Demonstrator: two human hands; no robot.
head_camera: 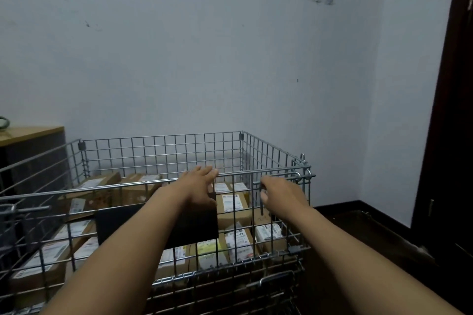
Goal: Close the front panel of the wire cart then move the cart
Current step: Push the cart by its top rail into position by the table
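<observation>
Right now the front panel (238, 215) of the wire cart (163, 151) stands raised on the side of the cart nearest the person, its top rail running left to right just beyond both wrists. The left hand (201, 183) lies over that top rail near its middle, fingers spread and flat, palm down, thumb hanging on the near side; it rests as a loose, unclenched grip rather than a closed one. The right hand (280, 194) sits a little further right, curled around a vertical latch rod (261, 199) on the panel's right part, so this grip looks clenched on the rod.

What the coming move turns on is the right end of the rail: the hook (298, 176) and the corner post (308, 174) lie to the right of the right hand, near it, and well apart from the left. The right hand is clearly the nearer one, so fastening probably falls to it while the left steadies the rail. Whether the latch is already seated is too small to tell.

Inside the cart, cardboard parcels (230, 206) with printed labels lie packed low, below the rail. A dark flat board (158, 225) hangs against the panel, partly hidden by the left forearm. The cart stands close to the pale wall (230, 59), with a wooden cabinet (30, 133) on its left.
</observation>
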